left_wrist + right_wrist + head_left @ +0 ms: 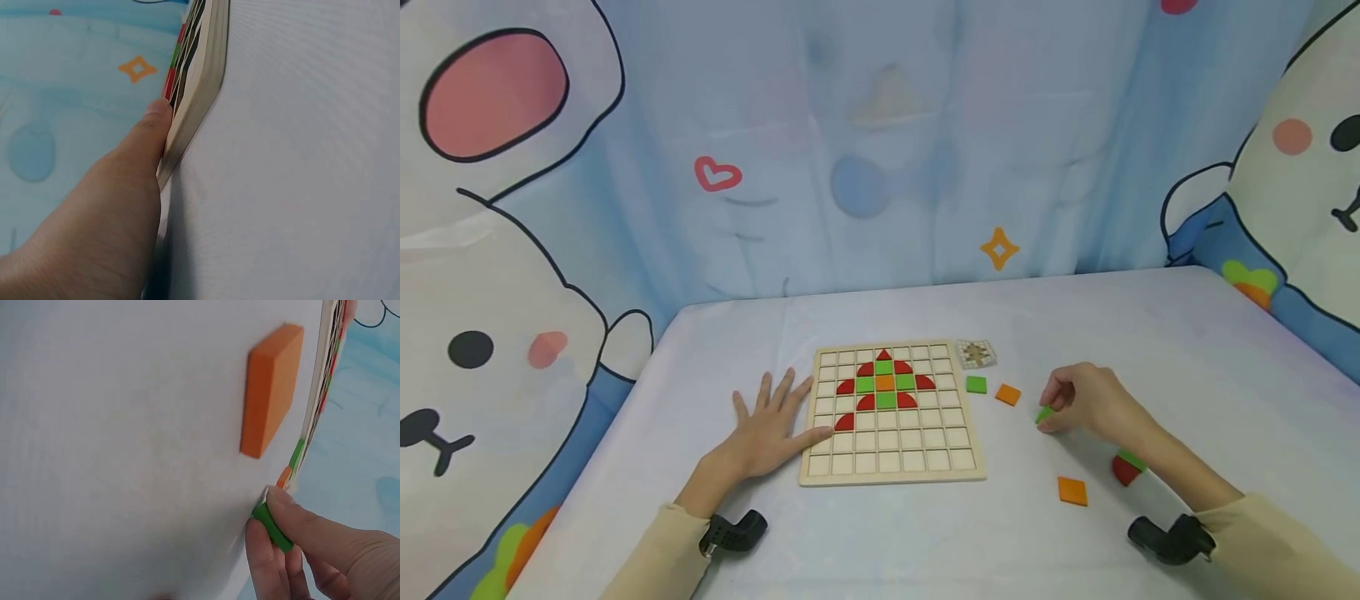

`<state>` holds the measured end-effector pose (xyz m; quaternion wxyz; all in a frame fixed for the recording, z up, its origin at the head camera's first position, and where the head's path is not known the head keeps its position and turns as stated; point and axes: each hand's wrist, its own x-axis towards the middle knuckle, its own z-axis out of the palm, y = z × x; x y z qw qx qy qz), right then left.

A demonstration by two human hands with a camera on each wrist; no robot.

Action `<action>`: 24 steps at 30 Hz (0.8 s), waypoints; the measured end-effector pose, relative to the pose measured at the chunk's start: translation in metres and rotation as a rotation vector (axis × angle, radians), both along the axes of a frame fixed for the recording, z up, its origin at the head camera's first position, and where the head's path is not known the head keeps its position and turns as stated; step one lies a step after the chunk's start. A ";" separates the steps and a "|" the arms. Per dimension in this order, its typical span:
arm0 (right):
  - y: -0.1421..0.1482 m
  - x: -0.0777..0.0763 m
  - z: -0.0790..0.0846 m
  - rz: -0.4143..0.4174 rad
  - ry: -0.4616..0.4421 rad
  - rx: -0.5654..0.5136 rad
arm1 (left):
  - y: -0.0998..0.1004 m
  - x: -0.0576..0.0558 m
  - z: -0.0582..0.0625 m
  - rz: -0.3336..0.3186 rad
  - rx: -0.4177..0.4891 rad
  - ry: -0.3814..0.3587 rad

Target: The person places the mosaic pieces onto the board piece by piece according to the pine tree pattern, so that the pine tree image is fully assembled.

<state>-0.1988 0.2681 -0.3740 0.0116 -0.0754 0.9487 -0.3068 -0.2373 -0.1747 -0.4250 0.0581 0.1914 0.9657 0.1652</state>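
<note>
A wooden grid board [891, 461] lies on the table, with red, green and orange tiles set in its upper and middle cells. My left hand [767, 437] rests at the board's left edge with fingers spread; its thumb [159, 112] lies over the rim. To the right of the board, my right hand [1093, 404] pinches a green tile [272, 528] between thumb and fingertips, low over the table. Nearby lie a loose green tile [976, 384] and an orange tile [1007, 394]. Under the right forearm are a red quarter-round tile [1124, 471] and a green tile [1133, 458].
Another orange tile [1072, 491] lies on the near right of the table. A small pattern card [976, 354] sits by the board's upper right corner. Behind the table hangs a blue printed curtain [895, 233]. Each wrist bears a black camera mount [737, 532].
</note>
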 end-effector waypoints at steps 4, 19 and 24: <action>-0.005 0.004 -0.001 0.025 0.039 0.008 | 0.000 0.000 0.000 0.008 -0.005 0.001; -0.088 -0.013 0.017 0.208 0.131 -0.084 | -0.001 -0.001 -0.004 0.011 -0.012 -0.005; -0.119 -0.023 0.019 0.279 0.109 -0.108 | -0.001 -0.002 -0.004 0.010 -0.009 0.002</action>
